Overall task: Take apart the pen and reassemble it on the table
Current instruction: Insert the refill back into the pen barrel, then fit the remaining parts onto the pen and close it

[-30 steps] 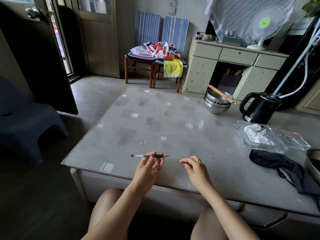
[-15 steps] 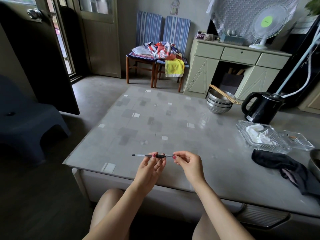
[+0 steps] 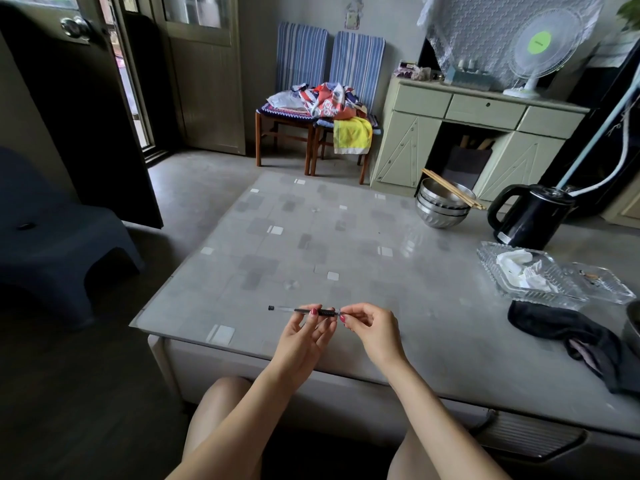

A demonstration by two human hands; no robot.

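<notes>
Grey tiled bench (image 3: 346,244), near edge; pen (image 3: 304,310) held just above it, long axis left-right; left hand (image 3: 304,336) pinches the barrel; right hand (image 3: 369,327) fingers (image 3: 343,317) closed on the tip end.

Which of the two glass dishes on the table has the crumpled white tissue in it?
The larger glass dish, next to the black kettle, holds the white tissue. The smaller dish, further right, has none.
</notes>
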